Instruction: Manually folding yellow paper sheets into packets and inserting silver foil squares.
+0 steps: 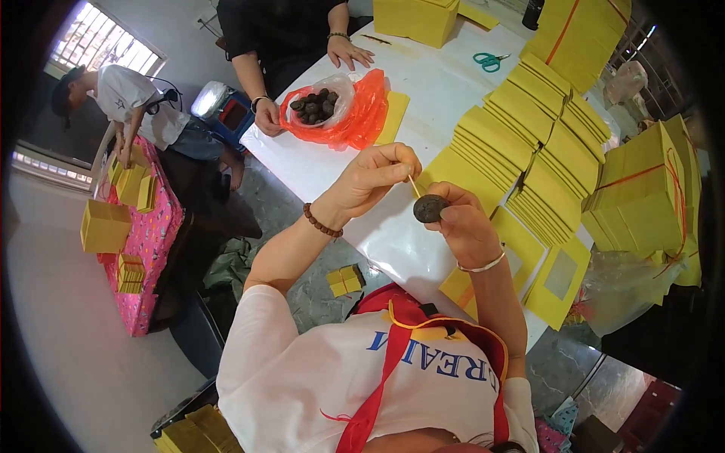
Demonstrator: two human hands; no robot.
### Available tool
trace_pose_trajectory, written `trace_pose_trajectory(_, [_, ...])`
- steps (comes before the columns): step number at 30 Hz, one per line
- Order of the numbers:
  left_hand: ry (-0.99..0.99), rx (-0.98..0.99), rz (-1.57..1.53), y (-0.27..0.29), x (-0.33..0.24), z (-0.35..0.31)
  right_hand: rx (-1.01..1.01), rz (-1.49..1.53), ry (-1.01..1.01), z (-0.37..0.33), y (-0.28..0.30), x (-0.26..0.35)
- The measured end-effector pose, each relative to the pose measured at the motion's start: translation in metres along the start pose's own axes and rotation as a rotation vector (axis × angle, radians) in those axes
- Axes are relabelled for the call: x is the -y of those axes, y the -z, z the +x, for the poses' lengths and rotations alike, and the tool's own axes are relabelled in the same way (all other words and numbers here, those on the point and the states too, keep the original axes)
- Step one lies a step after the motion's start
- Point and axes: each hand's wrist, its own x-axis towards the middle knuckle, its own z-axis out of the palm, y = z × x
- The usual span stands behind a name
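In front of my chest, my left hand [370,180], with a beaded bracelet at the wrist, pinches a thin pale wooden stick [413,186]. The stick slants down to a dark brown, rough round lump [428,211]. My right hand [470,232], a light bangle at its wrist, is closed on that lump between thumb and fingers. Whether the stick's tip goes into the lump or only touches it, I cannot tell. Beyond my left hand, similar dark lumps [316,107] fill a clear-lined container inside a red plastic bag [364,124].
Fanned stacks of yellow paper [521,132] cover the right side of the white table [427,87], with tied bundles [630,200] beyond. Green-handled scissors [491,62] lie farther back. A co-worker's hands [349,53] rest by the bag. Another person [143,106] stands at a pink-covered table [155,226].
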Motion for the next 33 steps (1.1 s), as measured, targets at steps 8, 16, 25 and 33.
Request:
trace_pose_trajectory(8, [-0.205,-0.439,0.056,0.055,-0.007,-0.004,0.064,-0.002,0.19,-0.022,-0.034,0.018])
trace_pose_trajectory(16, [-0.429,-1.258,0.72,0.246,-0.005,-0.029,0.774,0.027,0.193,-0.033,-0.092,0.056])
trace_pose_trajectory(25, [-0.196,-1.624,1.048,0.257,0.02,-0.028,0.98,0.276,-0.055,-0.039,-0.106,0.052])
trace_pose_trajectory(33, [-0.033,-1.564,1.271,0.264,0.032,-0.039,0.646,0.154,0.111,-0.03,-0.068,0.017])
